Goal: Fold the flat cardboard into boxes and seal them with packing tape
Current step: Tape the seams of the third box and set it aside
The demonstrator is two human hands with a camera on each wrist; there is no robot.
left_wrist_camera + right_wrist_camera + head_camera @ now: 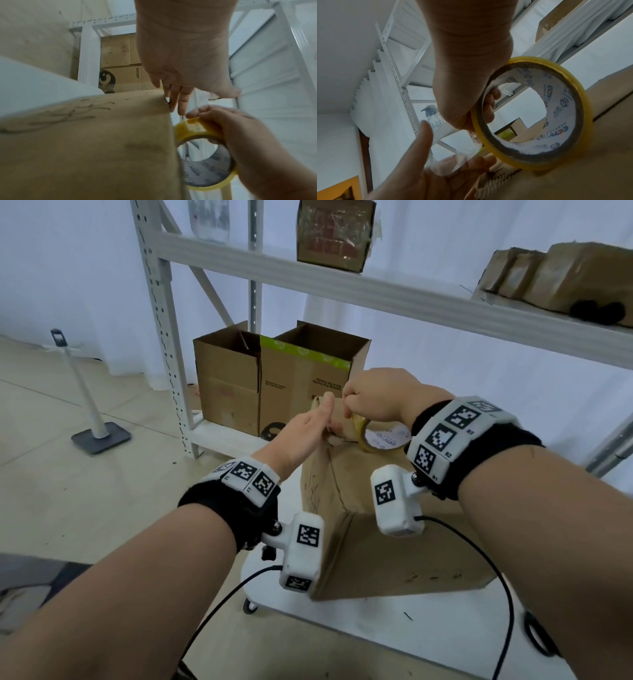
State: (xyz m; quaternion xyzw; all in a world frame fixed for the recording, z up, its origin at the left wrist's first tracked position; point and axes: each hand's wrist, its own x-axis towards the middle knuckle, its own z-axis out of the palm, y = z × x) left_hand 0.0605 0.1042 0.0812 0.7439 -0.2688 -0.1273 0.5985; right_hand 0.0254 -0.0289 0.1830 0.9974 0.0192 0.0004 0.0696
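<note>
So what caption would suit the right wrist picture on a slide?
Right hand grips a yellow-edged packing tape roll beside the brown cardboard box; left hand's fingers touch the clear strip.

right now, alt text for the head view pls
Right hand holds a tape roll on a closed cardboard box, while the left hand lies flat against the box's far corner. Behind, two open boxes sit on a shelf.

Pretty tight up front: the far side of the box [394, 529] is hemmed in by two open cartons [274, 385] parked on the low shelf, and the rack's crossbeam [376, 289] is hung right above them. The box's far corner is already taken up by the left hand [301, 433] and the right hand [376, 398] with the tape roll [376, 436]. Bare floor [68, 491] is left open on the left, apart from a small stand [96, 426]. Cables [493, 577] are draped near the box's front.
</note>
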